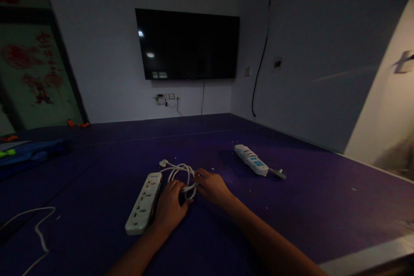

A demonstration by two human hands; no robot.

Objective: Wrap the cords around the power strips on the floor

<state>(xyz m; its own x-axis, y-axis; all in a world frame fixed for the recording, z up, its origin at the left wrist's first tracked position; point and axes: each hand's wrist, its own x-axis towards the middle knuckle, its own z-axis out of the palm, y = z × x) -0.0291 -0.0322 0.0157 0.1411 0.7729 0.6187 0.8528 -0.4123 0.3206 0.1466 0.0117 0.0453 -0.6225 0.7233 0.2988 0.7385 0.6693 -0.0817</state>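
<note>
Left hand (170,204) and right hand (212,186) are gripping coiled white cable (190,188), fingers curled around it; long white plastic power strip (144,203) is lying just left; flat purple surface (300,211) is stretching rightward to pale edge (368,255).

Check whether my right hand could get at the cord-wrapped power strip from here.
Probably yes: nothing bulky lies between your right hand and the cord-wrapped power strip, though that hand is at the looped white cord and may need to leave it first.

We see a black television (190,47) on the dim wall (100,56), upper centre. A greenish panel (34,73) with red designs (42,90) stands upper left — far right, a brightly lit wall (381,99).
</note>
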